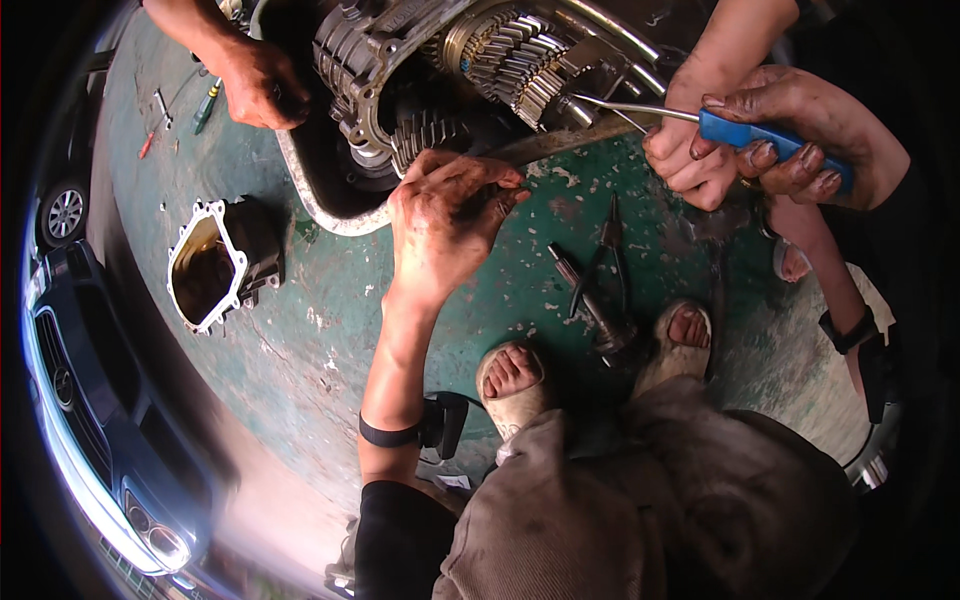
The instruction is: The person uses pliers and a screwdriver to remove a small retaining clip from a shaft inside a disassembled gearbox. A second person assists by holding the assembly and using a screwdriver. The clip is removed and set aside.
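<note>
My right hand (800,150) is closed round the blue handle of a screwdriver (720,126). Its metal shaft reaches left to the end of a gear cluster (510,75), which lies in a metal tray (305,190). My left hand (450,205) is over the near rim of the tray, fingers curled in and thumb pressed to them; whether anything is pinched there is hidden. Just beyond it sits a helical gear (425,138). A co-worker's hand (688,165) is closed beside the screwdriver shaft, with a thin metal rod at its fingers. The co-worker's other hand (265,88) rests at the tray's left rim.
A ribbed metal housing (350,75) stands in the tray. On the green floor lie an open casing (225,268), pliers (612,240), a metal shaft (595,300), a green-handled screwdriver (207,107) and a red-handled tool (150,140). A dark car (100,380) is at the left.
</note>
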Tool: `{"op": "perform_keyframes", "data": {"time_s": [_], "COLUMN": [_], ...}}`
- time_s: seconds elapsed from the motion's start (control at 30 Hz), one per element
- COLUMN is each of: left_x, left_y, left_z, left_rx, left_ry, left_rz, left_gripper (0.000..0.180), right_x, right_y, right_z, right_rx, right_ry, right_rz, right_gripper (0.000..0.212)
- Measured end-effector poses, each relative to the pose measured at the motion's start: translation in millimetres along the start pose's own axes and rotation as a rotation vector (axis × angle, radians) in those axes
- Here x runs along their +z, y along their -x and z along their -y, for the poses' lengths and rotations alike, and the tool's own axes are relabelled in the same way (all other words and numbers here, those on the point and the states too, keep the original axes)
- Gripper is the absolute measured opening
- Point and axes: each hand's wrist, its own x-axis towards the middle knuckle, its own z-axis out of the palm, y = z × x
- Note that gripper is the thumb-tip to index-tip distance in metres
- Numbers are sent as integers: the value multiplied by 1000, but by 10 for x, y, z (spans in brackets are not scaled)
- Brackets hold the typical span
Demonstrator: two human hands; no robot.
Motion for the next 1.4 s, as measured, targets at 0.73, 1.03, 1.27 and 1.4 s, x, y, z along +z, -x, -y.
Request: {"op": "perform_keyframes", "data": {"time_s": [0.73, 1.03, 1.27, 1.4], "left_x": [-19, -31, -38, -40], "left_y": [-11, 16, 1, 2], "left_z": [-3, -8, 1, 4], "left_rx": [35, 39, 62, 58], "left_ry": [19, 13, 19, 23], "left_rz": [-2, -20, -6, 5], "left_gripper": [14, 16, 16, 17], "right_x": [453, 591, 772, 811], "right_y": [-357, -227, -520, -601], "right_z": [-870, -1031, -1344, -1410], "right_rx": [-392, -899, -1084, -1118], "right_ry": [-441, 616, 714, 722], "right_rz": [-155, -868, -995, -1078], "right_gripper": [29, 27, 36, 36]}}
